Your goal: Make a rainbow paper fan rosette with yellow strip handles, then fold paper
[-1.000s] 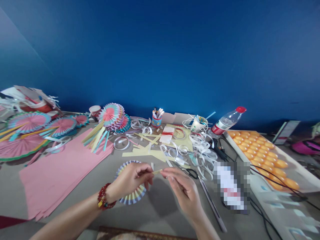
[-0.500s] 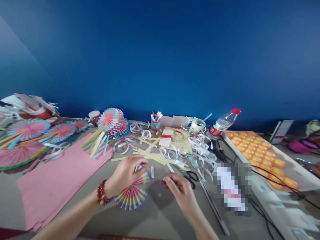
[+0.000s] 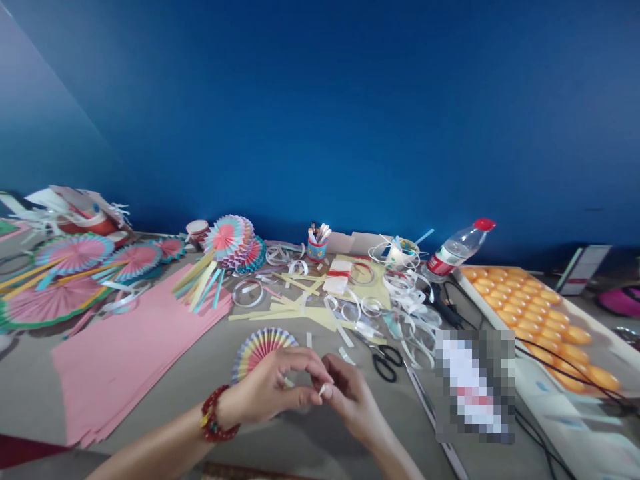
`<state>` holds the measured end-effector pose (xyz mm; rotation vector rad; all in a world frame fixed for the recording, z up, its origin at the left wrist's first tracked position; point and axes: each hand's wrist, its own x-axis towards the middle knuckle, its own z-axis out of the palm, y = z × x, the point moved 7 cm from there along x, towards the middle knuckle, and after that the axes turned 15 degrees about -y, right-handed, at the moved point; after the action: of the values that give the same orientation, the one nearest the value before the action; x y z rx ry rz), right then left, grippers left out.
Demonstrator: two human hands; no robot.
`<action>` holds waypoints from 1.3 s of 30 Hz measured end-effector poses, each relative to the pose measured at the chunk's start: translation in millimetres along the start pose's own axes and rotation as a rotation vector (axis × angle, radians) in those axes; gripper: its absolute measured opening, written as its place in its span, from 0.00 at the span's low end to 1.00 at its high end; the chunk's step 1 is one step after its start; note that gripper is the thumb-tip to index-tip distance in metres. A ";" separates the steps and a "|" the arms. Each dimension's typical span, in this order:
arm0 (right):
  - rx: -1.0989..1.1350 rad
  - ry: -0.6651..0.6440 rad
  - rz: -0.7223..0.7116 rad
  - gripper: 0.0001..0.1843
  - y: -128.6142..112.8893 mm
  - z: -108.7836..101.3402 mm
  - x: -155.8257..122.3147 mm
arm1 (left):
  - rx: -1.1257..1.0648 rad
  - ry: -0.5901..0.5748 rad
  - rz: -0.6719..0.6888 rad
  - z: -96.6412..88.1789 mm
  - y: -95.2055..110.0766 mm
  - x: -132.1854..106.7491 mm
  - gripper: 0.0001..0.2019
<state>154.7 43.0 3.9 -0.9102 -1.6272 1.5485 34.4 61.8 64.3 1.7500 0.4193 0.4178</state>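
My left hand (image 3: pixel 283 383), with red bead bracelets at the wrist, meets my right hand (image 3: pixel 353 393) above the grey table. A tiny white scrap (image 3: pixel 323 389) is pinched between the fingertips of both hands; it looks like paper or tape, too small to make out. Under and behind my left hand lies a pleated paper fan (image 3: pixel 263 347) in pink, yellow and purple, its lower part hidden. Short white strips (image 3: pixel 309 340) lie just beyond the fingers. Black-handled scissors (image 3: pixel 387 363) rest to the right of my right hand.
Pink paper sheets (image 3: pixel 135 353) cover the left side, with finished pleated fans (image 3: pixel 75 253) behind. White strip coils (image 3: pixel 407 313), a pen cup (image 3: pixel 317 248) and a plastic bottle (image 3: pixel 460 250) stand farther back. A metal ruler (image 3: pixel 435 420) and an orange-filled tray (image 3: pixel 540 317) are right.
My hands have come together from apart, the left moving right and down off the fan's upper part. A white scrap now shows between the fingertips. The view has shifted slightly left.
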 end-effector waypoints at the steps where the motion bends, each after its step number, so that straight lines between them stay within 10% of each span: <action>1: 0.003 0.007 -0.012 0.31 -0.1 -0.2 -0.3 | -0.002 -0.022 0.003 1.2 0.5 -0.3 0.15; 14: 0.132 -0.089 -0.024 0.35 -11.2 9.5 1.2 | -0.543 -0.109 -0.139 16.2 -15.9 3.7 0.15; 27: 0.211 -0.092 0.018 0.18 -9.2 -20.0 -4.8 | -0.293 0.171 -0.221 -0.2 -15.7 -9.9 0.14; 39: -0.004 0.175 -0.135 0.10 -36.3 -20.2 -13.7 | 0.148 0.352 -0.223 -16.9 1.3 -20.5 0.08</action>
<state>178.3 40.0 40.6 -0.8932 -1.5353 1.3363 8.3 65.8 67.9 1.7493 0.9075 0.5464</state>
